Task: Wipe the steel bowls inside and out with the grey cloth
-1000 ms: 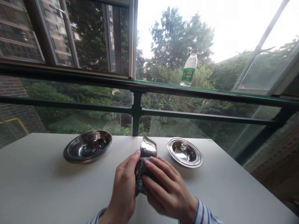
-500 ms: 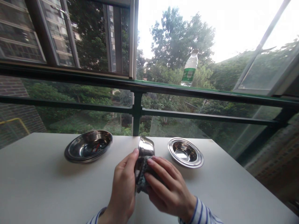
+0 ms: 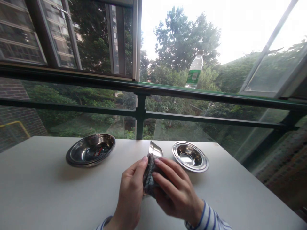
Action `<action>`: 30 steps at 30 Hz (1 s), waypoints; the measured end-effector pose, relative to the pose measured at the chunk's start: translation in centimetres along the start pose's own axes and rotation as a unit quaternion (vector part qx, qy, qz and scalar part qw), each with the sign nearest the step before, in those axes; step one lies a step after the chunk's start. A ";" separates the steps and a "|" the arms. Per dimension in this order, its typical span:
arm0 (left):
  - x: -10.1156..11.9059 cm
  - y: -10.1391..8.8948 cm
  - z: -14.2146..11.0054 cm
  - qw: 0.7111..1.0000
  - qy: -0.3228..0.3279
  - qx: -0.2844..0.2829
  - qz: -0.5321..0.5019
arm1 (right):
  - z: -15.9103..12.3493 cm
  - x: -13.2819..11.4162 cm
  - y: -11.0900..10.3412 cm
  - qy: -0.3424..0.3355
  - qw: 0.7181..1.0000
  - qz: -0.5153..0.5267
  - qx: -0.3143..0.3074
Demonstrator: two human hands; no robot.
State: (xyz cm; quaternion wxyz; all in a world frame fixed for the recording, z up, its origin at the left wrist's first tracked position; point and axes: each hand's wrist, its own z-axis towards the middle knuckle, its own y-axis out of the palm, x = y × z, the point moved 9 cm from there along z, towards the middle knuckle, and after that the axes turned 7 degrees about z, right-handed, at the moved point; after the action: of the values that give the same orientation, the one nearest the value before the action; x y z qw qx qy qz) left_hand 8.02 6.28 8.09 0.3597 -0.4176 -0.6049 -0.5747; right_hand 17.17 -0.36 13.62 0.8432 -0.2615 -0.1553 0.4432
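A small steel bowl (image 3: 154, 150) is held on its edge above the white table (image 3: 35, 185), just in front of me. My left hand (image 3: 130, 191) grips the bowl from the left, thumb against its rim. My right hand (image 3: 174, 190) presses a dark grey scrubbing pad (image 3: 149, 182) against the bowl with its fingers closed over it. Most of the bowl is hidden behind the pad and my fingers.
A wide steel dish (image 3: 90, 153) lies at the left of the table and a smaller rimmed steel bowl (image 3: 190, 156) at the right. A green-labelled water bottle (image 3: 194, 71) stands on the green window rail (image 3: 216, 94). The table ends at the glass railing.
The bowl has turned more edge-on and shifted slightly right and lower. Both hands have moved a little right with it, the pad still pressed to the bowl.
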 end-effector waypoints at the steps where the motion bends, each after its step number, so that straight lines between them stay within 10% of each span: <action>1: 0.0 0.0 0.0 1.000 0.002 -0.001 0.001 | 0.0 -0.2 0.1 -0.010 1.000 -0.001 -0.002; 9: -0.5 0.4 -0.2 0.999 -0.028 -0.015 -0.005 | 0.6 0.9 -0.3 0.041 0.999 0.002 -0.006; 16: -0.3 -0.1 -0.1 1.000 -0.014 0.000 -0.011 | 0.1 -1.5 0.4 -0.055 0.998 -0.004 -0.008; 23: -0.6 0.4 -0.7 0.999 -0.027 -0.012 0.014 | 0.6 1.0 -0.9 0.038 0.999 0.002 0.009; 30: 0.2 -0.1 -0.3 1.000 0.000 0.011 0.012 | 0.5 -1.5 -0.2 -0.058 0.998 -0.007 -0.003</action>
State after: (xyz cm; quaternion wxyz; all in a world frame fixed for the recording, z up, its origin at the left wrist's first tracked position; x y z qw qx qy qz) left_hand 7.81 6.00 8.28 0.3710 -0.4206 -0.6061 -0.5639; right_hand 16.20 -1.56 14.09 0.8352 -0.2368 -0.2066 0.4514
